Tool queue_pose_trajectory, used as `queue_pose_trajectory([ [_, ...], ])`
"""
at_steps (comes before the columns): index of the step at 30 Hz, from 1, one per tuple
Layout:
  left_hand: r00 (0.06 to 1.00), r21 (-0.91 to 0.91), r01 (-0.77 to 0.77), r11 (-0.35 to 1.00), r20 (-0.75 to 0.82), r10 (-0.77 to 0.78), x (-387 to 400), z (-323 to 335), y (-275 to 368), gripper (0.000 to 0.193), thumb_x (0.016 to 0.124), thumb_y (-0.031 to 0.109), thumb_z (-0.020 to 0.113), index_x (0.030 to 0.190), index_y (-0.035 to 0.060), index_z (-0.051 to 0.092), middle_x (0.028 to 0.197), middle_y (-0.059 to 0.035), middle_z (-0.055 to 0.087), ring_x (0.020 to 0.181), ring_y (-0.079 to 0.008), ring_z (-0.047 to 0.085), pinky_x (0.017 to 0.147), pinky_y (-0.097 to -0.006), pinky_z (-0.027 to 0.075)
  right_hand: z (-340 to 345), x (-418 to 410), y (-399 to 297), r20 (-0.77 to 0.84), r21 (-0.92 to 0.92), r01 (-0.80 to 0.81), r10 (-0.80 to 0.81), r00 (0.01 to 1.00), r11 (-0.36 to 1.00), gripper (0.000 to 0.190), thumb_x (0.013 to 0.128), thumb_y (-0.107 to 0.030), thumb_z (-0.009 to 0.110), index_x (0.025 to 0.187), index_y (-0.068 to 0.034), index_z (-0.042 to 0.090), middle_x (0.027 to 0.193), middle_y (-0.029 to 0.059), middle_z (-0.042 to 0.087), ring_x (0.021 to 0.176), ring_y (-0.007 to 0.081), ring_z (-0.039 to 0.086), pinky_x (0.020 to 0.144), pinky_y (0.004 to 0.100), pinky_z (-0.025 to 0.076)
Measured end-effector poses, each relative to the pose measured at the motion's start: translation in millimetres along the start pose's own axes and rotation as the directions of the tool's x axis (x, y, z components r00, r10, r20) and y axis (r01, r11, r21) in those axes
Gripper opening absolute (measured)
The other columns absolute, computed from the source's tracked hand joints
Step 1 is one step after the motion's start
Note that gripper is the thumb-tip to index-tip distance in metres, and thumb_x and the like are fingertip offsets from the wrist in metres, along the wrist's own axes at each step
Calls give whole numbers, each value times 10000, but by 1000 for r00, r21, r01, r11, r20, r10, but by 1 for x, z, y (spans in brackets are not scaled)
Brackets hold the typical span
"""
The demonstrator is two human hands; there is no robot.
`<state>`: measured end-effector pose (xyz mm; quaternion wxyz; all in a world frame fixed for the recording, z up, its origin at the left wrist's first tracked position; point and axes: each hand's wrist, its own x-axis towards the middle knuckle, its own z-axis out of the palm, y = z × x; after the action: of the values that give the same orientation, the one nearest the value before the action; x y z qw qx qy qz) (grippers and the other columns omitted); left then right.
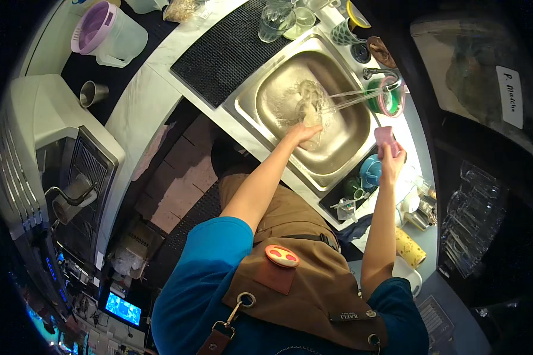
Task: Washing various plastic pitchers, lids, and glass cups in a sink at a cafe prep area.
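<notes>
My left hand [305, 133] grips a clear drinking vessel [311, 117] low in the stainless steel sink [366, 133]. Water from the curved faucet [384, 72] runs down onto the vessel and splashes on the basin floor. Over the sink's right edge, my right hand [391, 155] holds a pink sponge-like piece [384, 134], its exact kind unclear. Just beyond that piece, behind the sink, stands a green and pink container [386, 100] under the faucet's arch.
A black drain mat [222, 53] with clear cups [275, 22] lies left of the sink. A blue cup-like item [371, 171] and small tools sit at the right. A pitcher with a purple lid [115, 35] stands upper left; a yellow patterned cup [410, 248] lies lower right.
</notes>
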<state>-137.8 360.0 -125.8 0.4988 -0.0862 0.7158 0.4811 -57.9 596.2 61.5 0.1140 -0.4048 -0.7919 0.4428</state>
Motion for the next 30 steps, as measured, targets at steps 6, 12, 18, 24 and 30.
queue_pose_trajectory([
  [6,940,131,-233,964,285,189,-27,0,-2,884,580,569,841,1190,-36,632,1088,-220,691,990,-301,666,873,-368,523,10,-45,-20,236,-104,9,16,972,995,427,870,-180,663,1259,-53,542,1041,98,628,845,158,615,717,292,521],
  [12,772,14,-536,844,413,483,-76,-15,39,792,541,372,867,1211,71,570,1072,-130,697,1003,-305,655,882,-384,521,14,-55,-75,600,-441,506,-176,780,741,425,774,-92,648,1199,-96,652,1056,199,674,933,354,623,870,420,503],
  [18,612,0,-671,741,565,554,-82,-50,53,872,563,381,877,1299,48,548,1084,-156,679,977,-258,667,848,-387,533,22,-62,-125,828,-328,695,-160,538,640,384,787,-51,627,1161,-110,693,959,155,704,946,320,641,845,399,523],
  [24,588,146,-780,608,503,633,-100,-57,72,935,512,466,852,1292,45,555,1109,-207,669,1029,-346,649,902,-403,516,42,-51,-116,773,-455,172,291,564,874,206,979,-187,528,917,-28,643,721,30,616,556,112,603,507,271,496],
  [30,589,120,-784,609,451,670,-125,-73,64,793,541,434,848,1201,76,591,1033,-172,689,960,-323,666,860,-414,529,41,-67,-136,781,-256,-616,535,322,745,230,997,-278,519,1100,-83,582,720,2,552,519,133,563,389,235,359],
])
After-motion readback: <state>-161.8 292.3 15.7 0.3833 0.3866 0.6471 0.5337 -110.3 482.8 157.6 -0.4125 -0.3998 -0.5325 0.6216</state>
